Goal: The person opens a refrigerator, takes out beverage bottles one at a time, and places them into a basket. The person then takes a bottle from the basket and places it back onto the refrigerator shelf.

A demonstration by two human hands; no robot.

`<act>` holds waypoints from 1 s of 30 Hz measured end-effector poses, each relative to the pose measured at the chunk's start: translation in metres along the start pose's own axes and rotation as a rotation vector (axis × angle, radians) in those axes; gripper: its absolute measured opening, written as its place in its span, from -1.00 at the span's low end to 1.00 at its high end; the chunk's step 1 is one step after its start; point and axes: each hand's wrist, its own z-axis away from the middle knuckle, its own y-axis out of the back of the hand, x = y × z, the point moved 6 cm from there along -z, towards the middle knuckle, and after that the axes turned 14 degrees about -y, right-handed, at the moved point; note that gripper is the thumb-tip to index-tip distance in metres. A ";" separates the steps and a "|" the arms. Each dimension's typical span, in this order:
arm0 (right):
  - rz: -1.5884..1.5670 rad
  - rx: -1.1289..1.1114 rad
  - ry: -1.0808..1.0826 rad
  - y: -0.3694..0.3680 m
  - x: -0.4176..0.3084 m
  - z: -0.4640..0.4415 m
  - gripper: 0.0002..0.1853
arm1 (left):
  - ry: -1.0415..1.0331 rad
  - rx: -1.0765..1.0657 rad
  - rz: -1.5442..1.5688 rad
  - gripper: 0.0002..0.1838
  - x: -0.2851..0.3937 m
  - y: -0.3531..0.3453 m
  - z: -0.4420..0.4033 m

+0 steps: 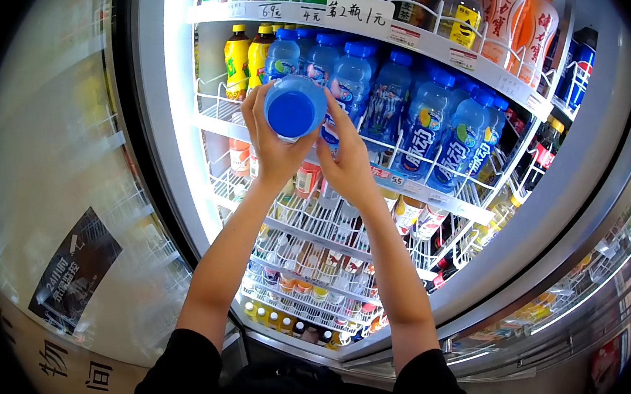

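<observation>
Left hand (269, 147) and right hand (345, 168) clasp opposite sides of one bottle, fingers curved round it. Biggest: lit upright fridge (172, 60), then white wire shelf (449, 200) with similar bottles, upper middle of the frame. Held translucent blue plastic bottle (300, 86), just left of centre there, wide blue cap (291, 115) toward camera. Likely hefty if full (fill: can't tell), walls slightly squeezable, maybe slick from chill, not fragile. Best hold: round the body, not the cap.
</observation>
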 end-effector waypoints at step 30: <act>0.068 0.332 -0.396 0.141 -0.062 0.272 0.00 | 0.509 -0.601 0.667 -0.25 0.262 -0.035 0.099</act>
